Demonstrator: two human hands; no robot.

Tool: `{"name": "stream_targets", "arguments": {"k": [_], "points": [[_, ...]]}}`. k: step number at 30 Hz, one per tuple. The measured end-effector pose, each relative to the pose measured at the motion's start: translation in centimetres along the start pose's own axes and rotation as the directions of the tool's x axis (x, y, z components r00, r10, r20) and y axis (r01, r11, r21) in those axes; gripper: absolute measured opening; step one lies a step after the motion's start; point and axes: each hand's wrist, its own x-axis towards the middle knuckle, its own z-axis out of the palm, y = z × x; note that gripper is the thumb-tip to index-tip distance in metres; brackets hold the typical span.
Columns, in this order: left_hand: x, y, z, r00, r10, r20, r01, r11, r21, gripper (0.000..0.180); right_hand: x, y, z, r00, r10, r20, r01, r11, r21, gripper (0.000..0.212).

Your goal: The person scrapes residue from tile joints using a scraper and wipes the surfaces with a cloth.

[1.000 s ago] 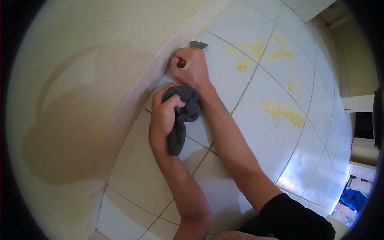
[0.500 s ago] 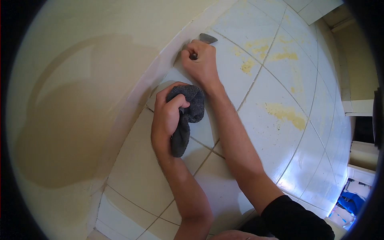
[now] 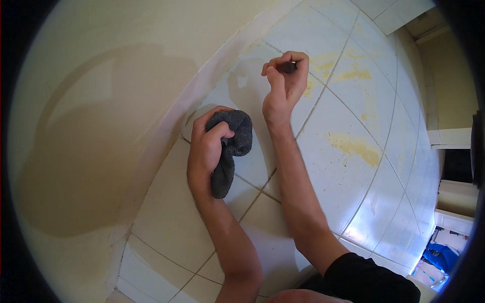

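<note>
My left hand (image 3: 205, 146) is closed round a bunched dark grey cloth (image 3: 237, 132), one end of which hangs down along the wrist. Farther forward and to the right, my right hand (image 3: 286, 88) has its palm side turned toward me. Its fingers curl round a scraper, of which only the dark handle end (image 3: 289, 67) shows; the blade is hidden behind the hand. Both hands are over white tiles (image 3: 323, 187). Yellow residue (image 3: 355, 146) marks these tiles in patches, one (image 3: 328, 65) close beside my right hand.
A cream wall (image 3: 101, 126) with a pale skirting strip (image 3: 169, 118) runs along the left and carries my shadow. At the right are cabinet-like openings (image 3: 457, 165). A blue item (image 3: 442, 256) lies in the far lower right corner.
My right hand has moved right, away from the skirting, and rotated palm side up, so the scraper's grey blade no longer shows. My left hand and the cloth have barely shifted.
</note>
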Motion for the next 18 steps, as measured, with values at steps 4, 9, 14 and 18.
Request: {"name": "stream_targets", "arguments": {"k": [4,9,14,18], "points": [[-0.2,0.2,0.4,1.000,-0.021,-0.022,0.020,0.999,-0.050,0.031,0.8,-0.8,-0.6,0.989,0.036,0.142,-0.028,0.998,-0.059,0.010],[-0.1,0.1,0.3,0.999,-0.033,-0.003,0.033,0.998,-0.060,0.031,1.2,-2.3,-0.1,0.983,0.045,0.178,-0.049,0.999,0.020,0.013],[0.1,-0.3,0.0,1.000,-0.006,0.009,0.007,1.000,-0.030,0.030,0.9,-1.6,-0.4,0.978,0.206,-0.035,-0.190,0.946,0.263,0.022],[-0.1,0.0,0.1,1.000,-0.012,-0.008,0.012,0.999,-0.035,0.029,0.9,-0.8,-0.3,0.967,0.229,-0.108,-0.210,0.964,0.162,0.028]]}}
